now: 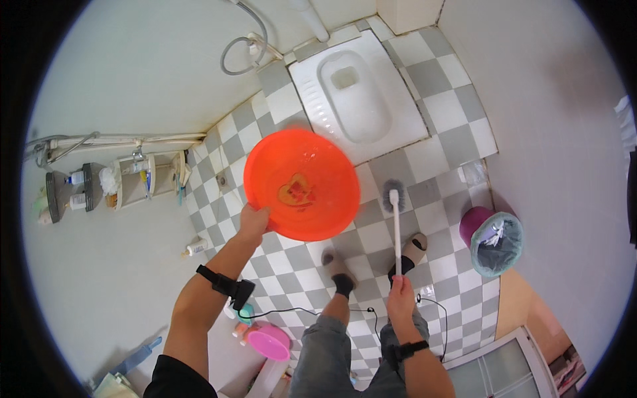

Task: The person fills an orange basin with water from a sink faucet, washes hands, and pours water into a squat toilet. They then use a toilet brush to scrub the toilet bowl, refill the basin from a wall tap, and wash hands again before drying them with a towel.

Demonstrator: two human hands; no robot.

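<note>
My left hand (255, 224) grips the rim of an orange plastic basin (328, 184), which is held out over the tiled floor with a heart-shaped print on its bottom. Clasped in my right hand (401, 296) is the white handle of a toilet brush (396, 234). Its round grey bristle head (393, 196) points away from me, to the right of the basin. Beyond both lies a white ceramic squat toilet (368, 107) set in the floor; the basin's far edge comes close to its near left side in this view.
A purple trash bin with a clear liner (496, 244) stands by the right wall. A pink basin (269, 342) is at lower left. Wall shelves (134, 184) with bottles line the left side. Black cables (293, 309) run near my legs. A grey hose (264, 30) hangs at the far wall.
</note>
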